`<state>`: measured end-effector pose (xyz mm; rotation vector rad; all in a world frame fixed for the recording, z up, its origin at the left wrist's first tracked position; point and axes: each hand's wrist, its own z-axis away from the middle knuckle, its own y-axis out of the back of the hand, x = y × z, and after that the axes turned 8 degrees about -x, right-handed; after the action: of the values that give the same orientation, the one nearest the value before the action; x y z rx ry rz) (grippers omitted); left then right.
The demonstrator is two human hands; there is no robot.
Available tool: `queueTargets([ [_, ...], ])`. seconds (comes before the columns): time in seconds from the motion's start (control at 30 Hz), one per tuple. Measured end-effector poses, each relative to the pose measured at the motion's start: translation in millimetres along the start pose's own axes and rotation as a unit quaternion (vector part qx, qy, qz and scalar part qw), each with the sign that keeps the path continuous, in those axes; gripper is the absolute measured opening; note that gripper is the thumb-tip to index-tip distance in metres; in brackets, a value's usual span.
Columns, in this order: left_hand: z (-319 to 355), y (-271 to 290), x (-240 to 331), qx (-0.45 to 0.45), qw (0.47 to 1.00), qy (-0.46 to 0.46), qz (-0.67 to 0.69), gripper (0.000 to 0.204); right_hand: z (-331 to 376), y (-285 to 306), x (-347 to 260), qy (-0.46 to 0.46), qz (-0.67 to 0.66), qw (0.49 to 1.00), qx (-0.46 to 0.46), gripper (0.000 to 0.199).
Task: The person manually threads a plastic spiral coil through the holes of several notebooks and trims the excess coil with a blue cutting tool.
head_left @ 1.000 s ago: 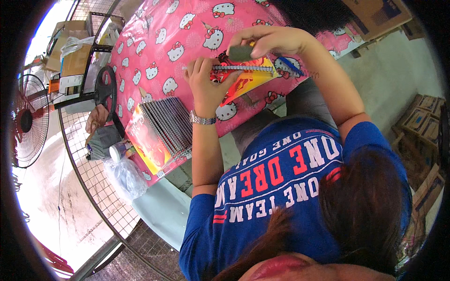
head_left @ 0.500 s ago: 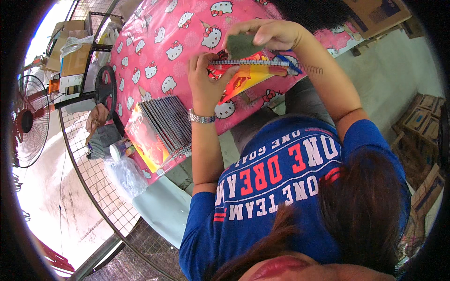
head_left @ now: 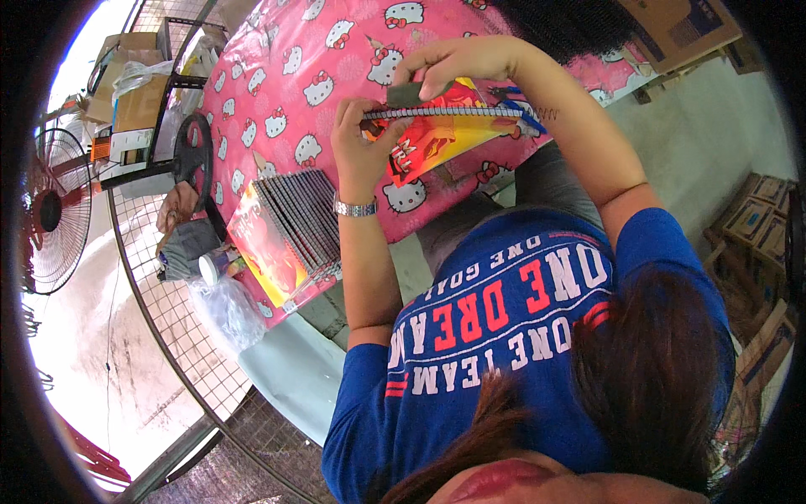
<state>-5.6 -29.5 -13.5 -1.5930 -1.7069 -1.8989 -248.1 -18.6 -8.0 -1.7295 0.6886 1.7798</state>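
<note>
A spiral-bound notebook (head_left: 445, 147) with a yellow and red cover is upheld over the table's near edge, its coil (head_left: 453, 111) uppermost. My left hand (head_left: 363, 139), with a metal watch at the wrist, grips the notebook's left end, thumb in front of the cover. My right hand (head_left: 466, 67) is closed on a dark green flat pad (head_left: 405, 95), whose lower edge is at the coil near my left fingers. Loose coil wire (head_left: 546, 114) sticks out past the notebook's right end. Beside it are blue handles (head_left: 531, 124) of a tool, partly hidden.
A fanned stack of spiral notebooks (head_left: 298, 223) lies left of my left forearm on the pink patterned tablecloth (head_left: 277, 92). Black mesh-like material (head_left: 558, 29) lies at the far right. Further left stand a fan (head_left: 54, 210) and a wire-grid barrier (head_left: 164, 311); cardboard boxes (head_left: 684, 29) are at right.
My right hand has moved left and slightly down with the green pad, which now lies lower, at the coil's left part. My left hand still grips the notebook.
</note>
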Motion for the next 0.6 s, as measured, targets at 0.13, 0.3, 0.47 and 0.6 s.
queueTargets([
  [0.13,3,-3,-11,0.014,0.997,0.017,0.071,0.034,1,-7,-2,0.143,-0.202,0.967,-0.061,0.05],
  [0.3,3,-2,-3,0.031,0.993,0.039,0.11,0.025,-17,33,46,-0.101,0.15,0.976,0.118,0.052],
  [0.47,11,0,-7,0.089,0.985,0.076,0.123,0.02,18,65,157,0.043,0.443,0.76,0.474,0.046],
  [0.6,43,-5,-17,0.184,0.961,0.079,0.192,0.016,76,-21,126,-0.179,0.394,0.827,0.359,0.05],
])
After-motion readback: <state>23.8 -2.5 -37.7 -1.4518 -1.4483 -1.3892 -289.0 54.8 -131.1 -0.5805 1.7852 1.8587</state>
